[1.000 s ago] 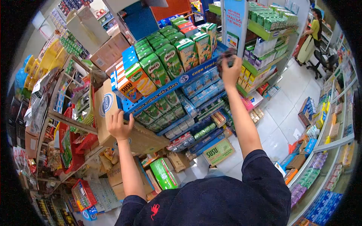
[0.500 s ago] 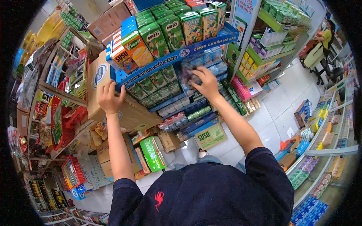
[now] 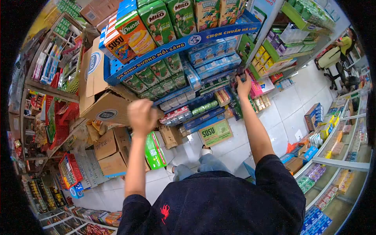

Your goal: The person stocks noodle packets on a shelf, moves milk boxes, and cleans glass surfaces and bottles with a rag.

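Note:
My right hand (image 3: pixel 243 85) is at the right side of a blue display rack (image 3: pixel 164 50), its fingers bent round something small and dark that I cannot make out. Light-blue milk cartons (image 3: pixel 218 66) sit on the shelf just left of it. My left hand (image 3: pixel 141 116) is smeared by motion, in front of the rack's lower left and beside a large brown cardboard box (image 3: pixel 91 84); its fingers do not show clearly. Green Milo cartons (image 3: pixel 156 24) and an orange Susu carton (image 3: pixel 120 47) stand on the rack's top tier.
A flat Susu carton (image 3: pixel 215 132) and a green pack (image 3: pixel 155 150) lie near my feet on the tiled floor (image 3: pixel 282 107). Shelves with cartons (image 3: pixel 282 47) stand to the right, a glass display case (image 3: pixel 340 160) further right. Red baskets (image 3: pixel 70 170) are left. A person (image 3: pixel 344 45) is far right.
My left hand has left the top corner of the box and dropped down and right. My right hand has moved right, away from the light-blue cartons. The view has shifted closer to the rack.

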A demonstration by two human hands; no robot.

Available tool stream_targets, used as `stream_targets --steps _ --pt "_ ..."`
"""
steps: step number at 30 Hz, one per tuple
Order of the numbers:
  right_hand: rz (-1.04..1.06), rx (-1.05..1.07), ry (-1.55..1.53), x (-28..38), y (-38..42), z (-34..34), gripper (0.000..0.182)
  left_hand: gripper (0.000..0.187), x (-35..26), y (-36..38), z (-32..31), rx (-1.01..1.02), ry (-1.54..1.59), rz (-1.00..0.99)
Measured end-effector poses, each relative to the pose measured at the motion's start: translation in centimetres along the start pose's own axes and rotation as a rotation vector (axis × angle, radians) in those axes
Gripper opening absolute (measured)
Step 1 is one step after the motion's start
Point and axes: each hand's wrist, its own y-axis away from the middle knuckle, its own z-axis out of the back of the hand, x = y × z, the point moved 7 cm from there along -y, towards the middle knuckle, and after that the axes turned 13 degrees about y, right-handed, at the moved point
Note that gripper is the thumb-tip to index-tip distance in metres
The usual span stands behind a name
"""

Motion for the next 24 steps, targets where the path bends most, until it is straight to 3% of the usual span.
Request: stream_targets --steps 3,4,6,9,12,19,24 --pt "-0.116 0.008 -0.026 0.5 0.9 -3.2 0.051 0.037 1.5 5.1 -7.7 0.277 0.176 0.286" --pt "-0.138 0.028 -0.037 0.7 1.9 -4.3 0.047 0.037 2.0 6.2 -8.5 0.278 0.176 0.293" --pt "-0.156 0.017 -0.029 1.3 2.3 -3.8 0.045 0.045 3.6 8.5 -10.6 0.393 0.214 0.503" --pt "-0.212 -0.090 -0.106 -1.0 0.8 -3.4 0.041 0.056 5.5 9.8 -11.5 0.418 0.181 0.604" --pt "-0.302 -0.066 -0.080 0.8 2.2 -4.1 0.037 0.064 6.4 10.1 -12.0 0.462 0.138 0.590" --pt "-0.286 0.069 -0.255 7.4 10.6 -7.4 0.039 0.059 6.6 11.1 -11.8 0.407 0.134 0.651" --pt "-0.420 0.211 -0.503 12.1 17.0 -10.3 0.041 0.056 7.4 12.5 -11.9 0.301 0.399 0.836"
